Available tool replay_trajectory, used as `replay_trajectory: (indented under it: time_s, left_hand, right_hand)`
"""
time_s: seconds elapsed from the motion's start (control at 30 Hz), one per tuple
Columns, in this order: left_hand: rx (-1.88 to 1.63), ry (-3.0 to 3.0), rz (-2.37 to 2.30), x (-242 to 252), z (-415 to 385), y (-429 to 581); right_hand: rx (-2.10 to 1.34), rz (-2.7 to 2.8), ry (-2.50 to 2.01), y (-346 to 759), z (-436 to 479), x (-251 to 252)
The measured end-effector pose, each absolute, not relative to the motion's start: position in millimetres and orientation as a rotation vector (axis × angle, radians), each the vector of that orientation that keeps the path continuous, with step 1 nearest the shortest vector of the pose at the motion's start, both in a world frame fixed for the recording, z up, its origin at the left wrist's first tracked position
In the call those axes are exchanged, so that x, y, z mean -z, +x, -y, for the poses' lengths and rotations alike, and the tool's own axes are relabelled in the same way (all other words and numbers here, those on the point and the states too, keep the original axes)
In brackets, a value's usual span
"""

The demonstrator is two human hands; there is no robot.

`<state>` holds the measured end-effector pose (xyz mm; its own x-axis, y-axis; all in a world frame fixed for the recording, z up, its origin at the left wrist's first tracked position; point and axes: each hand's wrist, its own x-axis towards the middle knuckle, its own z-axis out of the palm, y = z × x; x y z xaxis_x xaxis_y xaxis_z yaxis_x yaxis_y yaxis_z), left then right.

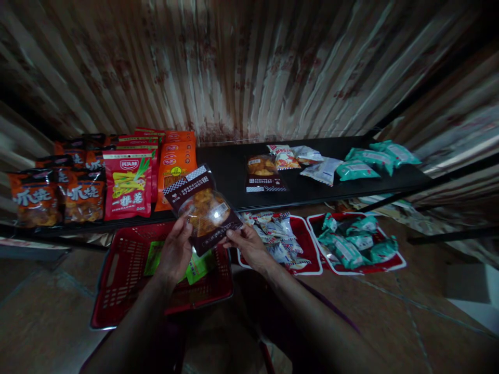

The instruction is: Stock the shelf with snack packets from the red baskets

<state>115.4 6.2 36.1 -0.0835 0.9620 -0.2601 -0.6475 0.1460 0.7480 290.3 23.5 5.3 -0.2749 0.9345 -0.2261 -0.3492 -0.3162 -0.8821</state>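
Observation:
A dark brown snack bag (206, 210) with a clear window showing golden-brown pieces is held tilted in front of the shelf. My left hand (177, 252) grips its lower left side, thumb on the front. At its lower right corner, my right hand (247, 244) pinches the edge. A similar brown snack bag (261, 171) lies flat on the black shelf (222, 156). Below my hands is a red basket (128, 259) with bright green packets (200, 266) in it; my left forearm hides part of it.
Orange snack bags (83, 195), a red-pink packet (128, 184) and tall orange packets (177, 156) stand at the shelf's left. Small white packets (322, 170) and teal packets (356, 170) lie to the right. Two baskets hold white packets (278, 234) and teal packets (345, 252). A curtain (234, 67) hangs behind.

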Motion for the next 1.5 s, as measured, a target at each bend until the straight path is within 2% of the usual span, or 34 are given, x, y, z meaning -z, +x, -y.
replay_trajectory:
  time_s: [1.0,1.5]
  left_hand:
    - [-1.396,0.452,-0.900,-36.2,-9.9,115.1]
    - [-1.438,0.498,-0.882,-39.6,-9.4,121.9]
  right_hand:
    - [-1.729,0.990,-0.880,298.6,-22.3,-22.3]
    - [-1.540,0.865,-1.032,297.1,-29.5,-9.8]
